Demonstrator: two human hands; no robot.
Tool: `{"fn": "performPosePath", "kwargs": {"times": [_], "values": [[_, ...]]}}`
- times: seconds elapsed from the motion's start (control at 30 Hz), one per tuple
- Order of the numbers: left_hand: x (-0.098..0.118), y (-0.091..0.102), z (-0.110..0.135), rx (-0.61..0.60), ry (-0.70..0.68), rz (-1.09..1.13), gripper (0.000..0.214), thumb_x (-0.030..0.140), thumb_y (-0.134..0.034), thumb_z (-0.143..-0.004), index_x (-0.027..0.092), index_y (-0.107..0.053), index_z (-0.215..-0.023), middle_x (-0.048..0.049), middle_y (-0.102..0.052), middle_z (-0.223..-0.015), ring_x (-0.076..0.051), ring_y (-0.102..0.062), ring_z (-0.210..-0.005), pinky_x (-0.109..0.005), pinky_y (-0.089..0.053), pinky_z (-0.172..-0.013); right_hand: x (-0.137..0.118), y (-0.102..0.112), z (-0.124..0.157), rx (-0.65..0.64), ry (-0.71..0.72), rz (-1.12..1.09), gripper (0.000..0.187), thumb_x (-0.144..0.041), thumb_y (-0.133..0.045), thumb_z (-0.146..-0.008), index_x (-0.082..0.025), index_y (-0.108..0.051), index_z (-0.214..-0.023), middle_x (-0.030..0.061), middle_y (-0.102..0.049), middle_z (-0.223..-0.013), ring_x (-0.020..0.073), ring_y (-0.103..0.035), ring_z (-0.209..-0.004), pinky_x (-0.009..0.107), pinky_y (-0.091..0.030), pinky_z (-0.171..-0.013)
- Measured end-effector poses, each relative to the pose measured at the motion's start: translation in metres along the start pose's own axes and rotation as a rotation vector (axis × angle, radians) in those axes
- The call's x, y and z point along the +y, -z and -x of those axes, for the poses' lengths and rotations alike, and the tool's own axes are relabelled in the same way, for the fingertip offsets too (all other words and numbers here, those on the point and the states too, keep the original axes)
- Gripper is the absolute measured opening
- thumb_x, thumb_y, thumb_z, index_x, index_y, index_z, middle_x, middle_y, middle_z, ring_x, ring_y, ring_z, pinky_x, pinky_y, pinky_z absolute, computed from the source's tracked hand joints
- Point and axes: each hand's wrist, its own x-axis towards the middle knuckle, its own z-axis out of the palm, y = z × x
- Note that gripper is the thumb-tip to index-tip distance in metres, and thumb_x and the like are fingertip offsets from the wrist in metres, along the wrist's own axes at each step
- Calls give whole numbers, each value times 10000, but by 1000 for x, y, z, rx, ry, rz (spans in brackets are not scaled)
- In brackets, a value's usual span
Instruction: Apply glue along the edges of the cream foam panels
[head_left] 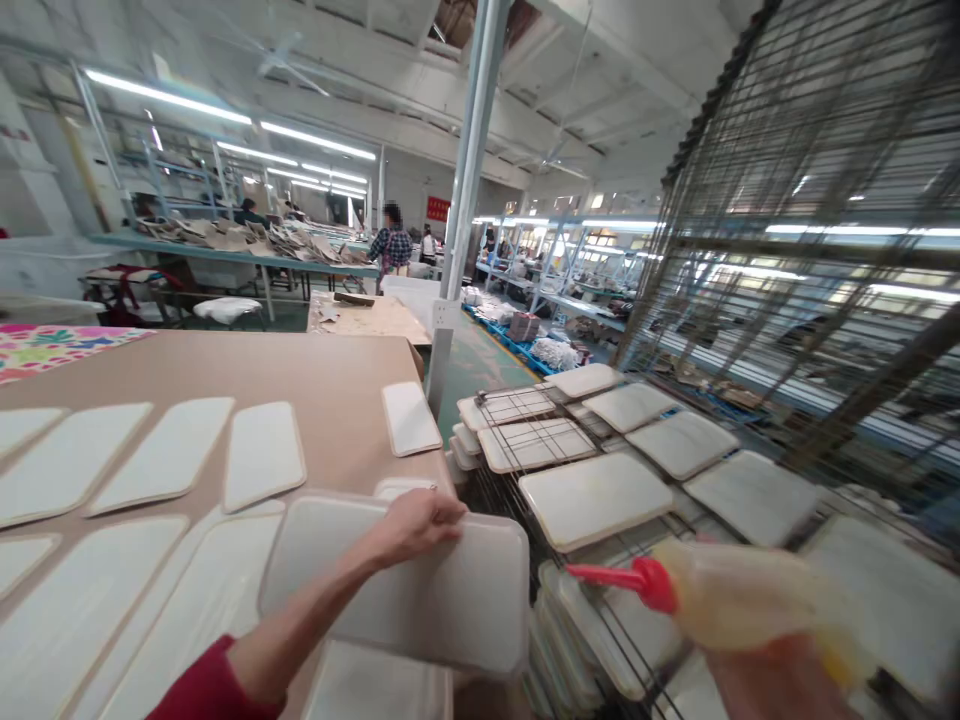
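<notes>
My left hand (420, 522) is closed over the top edge of a white panel (480, 590) with rounded corners, held tilted over the table's right edge. Another white panel (379, 685) lies partly beneath it. At the lower right, my right hand (780, 680) is wrapped round a squeeze bottle (742, 595), blurred by motion. The bottle is translucent with yellowish contents, and its red nozzle (652, 582) points left. Its tip is above the wire rack. Part of the right hand is hidden by the bottle and cut off by the frame.
White panels (169, 455) lie in rows on the brown table (337, 400). To the right, a wire rack (540, 415) bears more panels (596, 500), with a raised mesh frame (795, 150) above. A metal post (465, 180) stands at the table's far corner. A person (391, 245) stands farther back.
</notes>
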Motion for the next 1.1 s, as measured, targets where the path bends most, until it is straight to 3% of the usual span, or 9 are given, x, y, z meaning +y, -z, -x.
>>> {"fn": "performPosePath", "kwargs": {"times": [0.1,0.27,0.37,0.53,0.67,0.77,0.87,0.97,1.1], "values": [[47,30,13,-142,-185,9,179,251,-579,-755,167,-475,-635,58,-397,-600,-83,-365,-589,-217,-224,-547,-46,-12,-6,-101,-6,-46,502,-505,-630,-736,-301,-548,-1187,75,-566,-1223,335,-536,-1098,476,-512,-874],[103,56,44,-346,-307,97,99,247,-623,-743,149,-633,-742,51,-457,-611,-81,-366,-577,-194,-258,-522,-104,-32,7,-273,-43,-90,622,-442,-809,-535,-303,-603,-1105,68,-612,-1141,314,-596,-995,362,-543,-770],[128,61,66,-389,-299,132,177,264,-650,-744,135,-702,-853,42,-491,-590,-84,-372,-558,-187,-282,-510,-122,-38,15,-321,-79,-29,803,-473,-838,-464,-287,-551,-1190,94,-610,-1125,339,-581,-1011,395,-526,-788],[153,60,100,-425,-260,257,283,314,-703,-713,102,-734,-897,25,-534,-590,-90,-417,-558,-177,-332,-514,-131,-46,15,-410,-81,-27,931,-499,-856,-367,-277,-538,-1213,151,-606,-1115,355,-614,-891,470,-526,-742],[161,58,122,-454,-221,343,389,383,-738,-672,86,-734,-923,-9,-642,-714,-124,-497,-652,-185,-399,-582,-127,-55,18,-343,-145,-24,1017,-514,-851,-225,-260,-569,-1168,161,-593,-1129,338,-614,-865,439,-519,-722],[160,61,139,-462,-199,368,438,408,-754,-646,79,-734,-935,-22,-664,-734,-141,-525,-672,-196,-421,-597,-117,-61,21,-471,-163,-55,960,-500,-840,-312,-278,-544,-1198,159,-593,-1135,355,-602,-928,467,-500,-772],[153,70,156,-466,-190,347,426,380,-759,-648,85,-731,-954,-13,-661,-708,-136,-523,-649,-197,-426,-598,-105,-72,21,-643,-168,-90,772,-466,-792,-525,-284,-523,-1226,152,-606,-1123,311,-594,-989,413,-482,-837],[140,81,173,-424,-172,337,402,356,-756,-653,88,-732,-952,-5,-649,-687,-131,-517,-635,-195,-420,-592,-96,-94,24,-621,-187,-138,647,-396,-786,-569,-271,-572,-1167,116,-647,-1039,254,-623,-913,331,-503,-807],[116,96,195,-364,-134,315,373,333,-755,-648,84,-737,-926,15,-600,-620,-109,-463,-577,-188,-381,-540,-92,-135,39,-611,-234,-182,690,-316,-825,-508,-282,-580,-1152,71,-665,-990,220,-639,-837,287,-514,-773]]}}
